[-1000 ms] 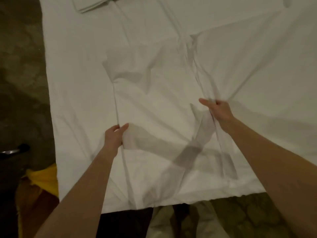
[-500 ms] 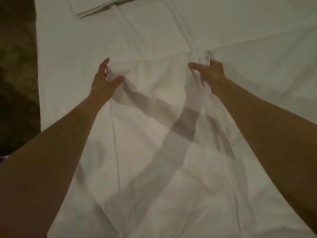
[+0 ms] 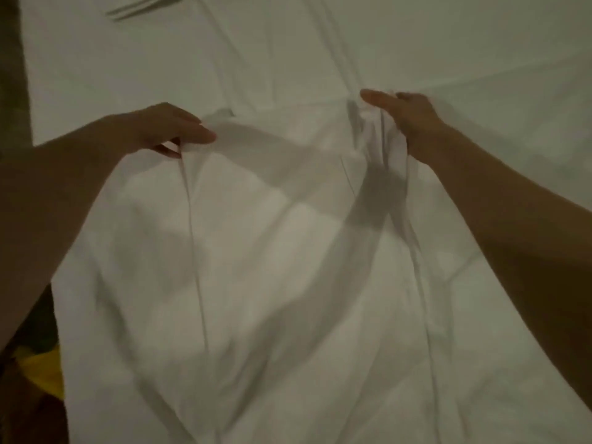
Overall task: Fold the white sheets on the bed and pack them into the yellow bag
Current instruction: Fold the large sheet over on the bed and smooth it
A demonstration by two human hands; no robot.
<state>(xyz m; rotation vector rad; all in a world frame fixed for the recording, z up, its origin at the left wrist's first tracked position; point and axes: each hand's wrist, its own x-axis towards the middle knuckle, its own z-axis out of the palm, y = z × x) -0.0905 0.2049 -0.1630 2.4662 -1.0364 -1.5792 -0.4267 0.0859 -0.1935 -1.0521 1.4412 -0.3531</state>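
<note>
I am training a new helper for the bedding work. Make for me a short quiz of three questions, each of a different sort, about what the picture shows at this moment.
1. True or false: both hands hold the white sheet.
2. Where is the yellow bag in the picture? A) top right B) bottom left C) centre
3. Fill in: at the top edge, left of the middle, lies a ____ white sheet.

Key
1. True: the left hand pinches one end of the sheet's far edge, and the right hand grips the bunched cloth at the other end.
2. B
3. folded
</note>
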